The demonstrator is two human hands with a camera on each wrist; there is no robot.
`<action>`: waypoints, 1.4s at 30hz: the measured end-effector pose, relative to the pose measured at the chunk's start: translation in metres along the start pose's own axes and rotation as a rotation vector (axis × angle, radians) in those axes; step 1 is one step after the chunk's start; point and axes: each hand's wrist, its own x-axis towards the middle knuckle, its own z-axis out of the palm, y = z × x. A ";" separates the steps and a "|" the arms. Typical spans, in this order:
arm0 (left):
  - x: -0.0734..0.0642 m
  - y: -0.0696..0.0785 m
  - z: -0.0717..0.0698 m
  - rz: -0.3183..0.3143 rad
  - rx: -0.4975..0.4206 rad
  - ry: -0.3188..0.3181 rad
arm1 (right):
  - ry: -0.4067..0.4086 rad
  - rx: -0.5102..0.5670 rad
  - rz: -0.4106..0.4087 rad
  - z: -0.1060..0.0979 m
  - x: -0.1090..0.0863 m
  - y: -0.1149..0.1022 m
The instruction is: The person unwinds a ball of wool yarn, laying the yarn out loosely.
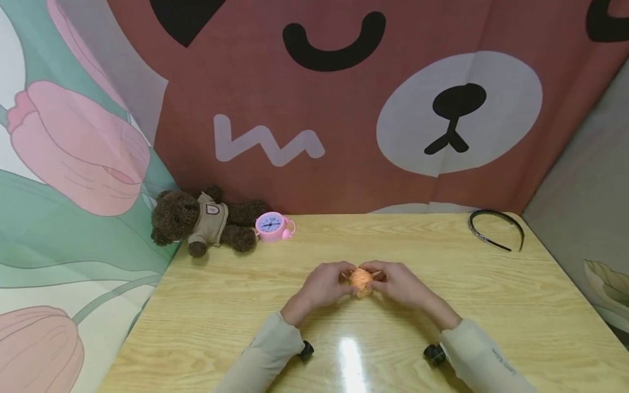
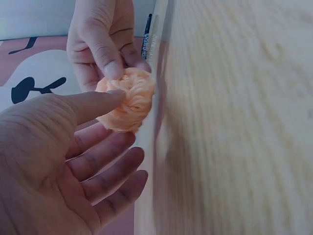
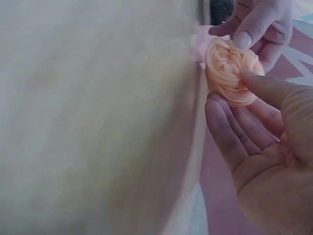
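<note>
Between both hands, above the middle of the table, is a small ball of orange yarn (image 1: 361, 281). The left hand (image 1: 327, 285) pinches its left side; in the left wrist view the thumb lies over the wound strands (image 2: 132, 100) with the fingers beneath. From the other side the right hand (image 1: 400, 283) pinches it as well. Its thumb presses on the yarn ball (image 3: 230, 73) in the right wrist view, fingers curving under. The strands are wound in overlapping loops.
A brown teddy bear (image 1: 211, 221) lies at the table's back left, beside a pink alarm clock (image 1: 271, 226). At the back right rests a black headband (image 1: 496, 229). The wooden table (image 1: 221, 327) meets a printed cloth backdrop (image 1: 344, 109) along its far edge.
</note>
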 end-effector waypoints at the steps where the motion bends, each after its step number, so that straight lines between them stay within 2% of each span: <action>1: 0.001 0.001 -0.001 -0.003 -0.018 0.015 | 0.014 -0.005 -0.002 -0.002 0.001 -0.001; 7: 0.003 0.005 -0.006 -0.017 -0.181 0.074 | 0.110 -0.045 -0.031 -0.010 0.006 -0.007; 10: 0.005 0.007 -0.007 0.000 -0.254 0.087 | 0.148 -0.059 -0.048 -0.012 0.008 -0.009; 16: 0.010 0.010 -0.006 0.002 -0.423 0.105 | 0.242 -0.003 -0.014 -0.016 0.008 -0.012; 21: 0.010 0.013 -0.004 -0.017 -0.524 0.131 | 0.267 0.047 -0.011 -0.015 0.010 -0.013; 28: 0.016 0.017 -0.003 -0.033 -0.570 0.258 | 0.280 0.131 0.027 -0.011 0.015 -0.017; 33: 0.020 0.018 -0.003 -0.038 -0.555 0.361 | 0.296 0.206 0.045 -0.011 0.017 -0.023; 37: 0.022 0.020 -0.002 -0.023 -0.536 0.430 | 0.367 0.210 0.037 -0.009 0.017 -0.028; 42: 0.023 0.024 -0.002 0.005 -0.519 0.462 | 0.464 0.162 -0.012 -0.006 0.020 -0.030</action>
